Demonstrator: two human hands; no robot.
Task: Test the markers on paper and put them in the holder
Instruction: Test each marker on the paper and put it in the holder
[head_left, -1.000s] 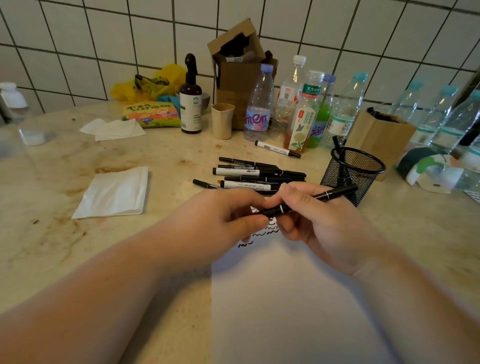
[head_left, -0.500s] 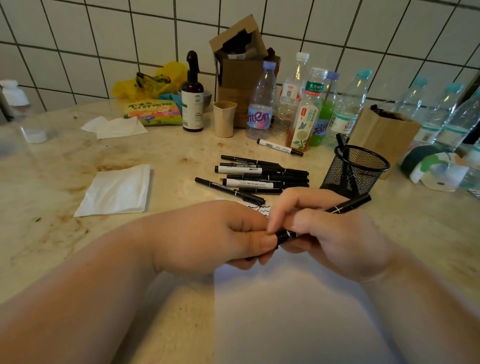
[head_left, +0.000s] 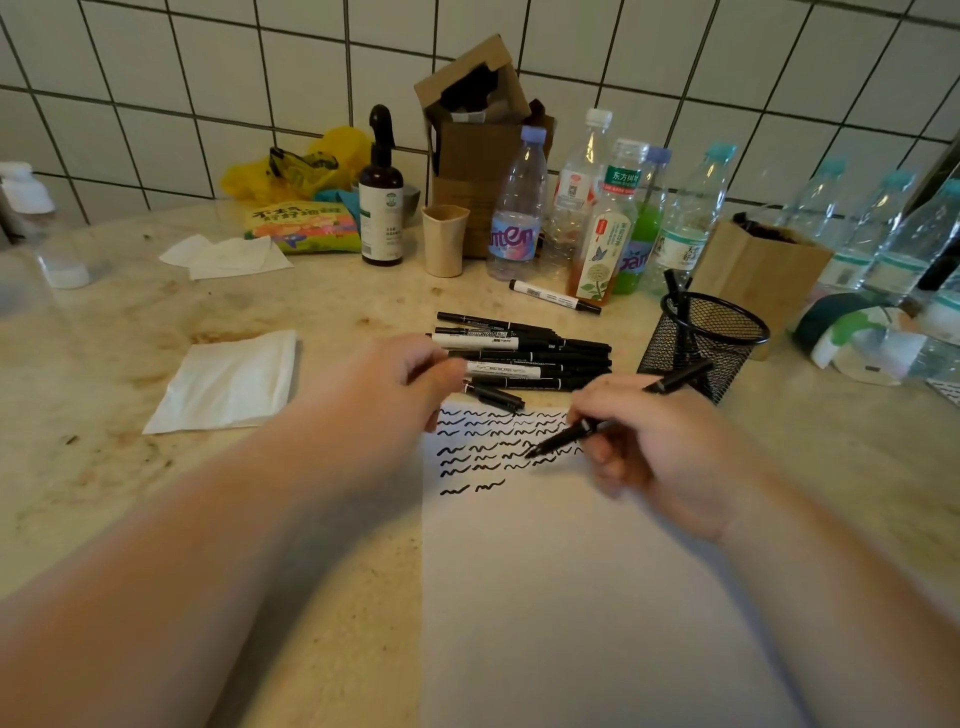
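Here, a beige stone counter (head_left: 156, 322), stained brown, below a white tiled wall (head_left: 156, 78). On it, near the front edge, a white paper (head_left: 571, 597), its far end covered with rows of black squiggles (head_left: 483, 447). Left of it a folded napkin (head_left: 228, 379). At the back a brown box (head_left: 478, 150), a row of bottles (head_left: 597, 208), a dark spray bottle (head_left: 382, 197), a paper cup (head_left: 443, 239), a snack bag (head_left: 304, 226), a yellow bag (head_left: 306, 166). Right of the paper, well apart from the squiggles, a black mesh holder (head_left: 701, 343), upright, with dark markers standing inside. Behind it a brown paper bag (head_left: 758, 270). Just beyond the paper's far edge, a pile of markers (head_left: 524, 353), black and white barrels lying side by side; one more white marker (head_left: 553, 296) apart, near the bottles. Right hand (head_left: 670, 447) over the paper's far right part, fingers curled round a black marker (head_left: 613, 415), uncapped tip down among the squiggles, touching or just above, cannot tell which; its back end pointing towards the holder. Left hand (head_left: 395, 384) at the paper's far left corner, beside the pile, fingers curled, thumb against forefinger, pinching something small and dark, blurred, cannot tell what
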